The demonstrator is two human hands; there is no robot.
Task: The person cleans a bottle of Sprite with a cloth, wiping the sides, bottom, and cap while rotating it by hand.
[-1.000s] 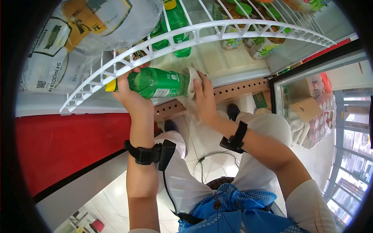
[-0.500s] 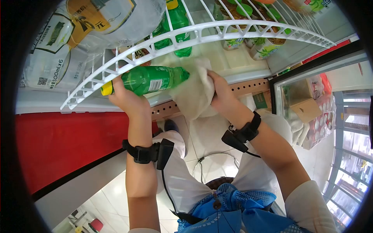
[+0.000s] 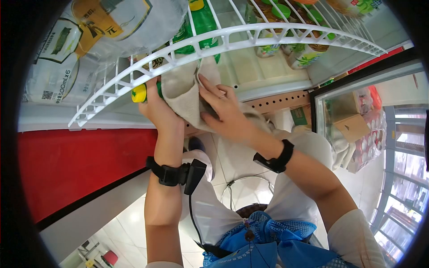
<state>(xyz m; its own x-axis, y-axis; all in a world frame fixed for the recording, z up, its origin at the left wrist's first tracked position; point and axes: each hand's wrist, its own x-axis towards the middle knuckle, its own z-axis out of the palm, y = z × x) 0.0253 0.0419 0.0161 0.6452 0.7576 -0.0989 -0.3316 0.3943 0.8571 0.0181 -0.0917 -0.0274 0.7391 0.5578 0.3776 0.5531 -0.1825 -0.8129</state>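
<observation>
A green plastic bottle with a yellow cap (image 3: 139, 93) lies sideways in my left hand (image 3: 161, 108), which is wrapped round it near the cap end. A beige cloth (image 3: 184, 96) is draped over most of the bottle, so its body is largely hidden. My right hand (image 3: 229, 111) presses the cloth with bent fingers and thumb; a ring shows on one finger. Both hands are just under and in front of the white wire shelf (image 3: 232, 38) of an open fridge.
Green bottles (image 3: 205, 22) and several brown bottles with green caps (image 3: 308, 49) stand at the back below the shelf. A shrink-wrapped water pack (image 3: 76, 53) sits upper left. The glass fridge door (image 3: 326, 111) stands open at right, with a red panel (image 3: 85, 165) at lower left.
The cloth and my right hand have moved left, from the bottle's base end to over its body. My left hand has shifted slightly right with the bottle.
</observation>
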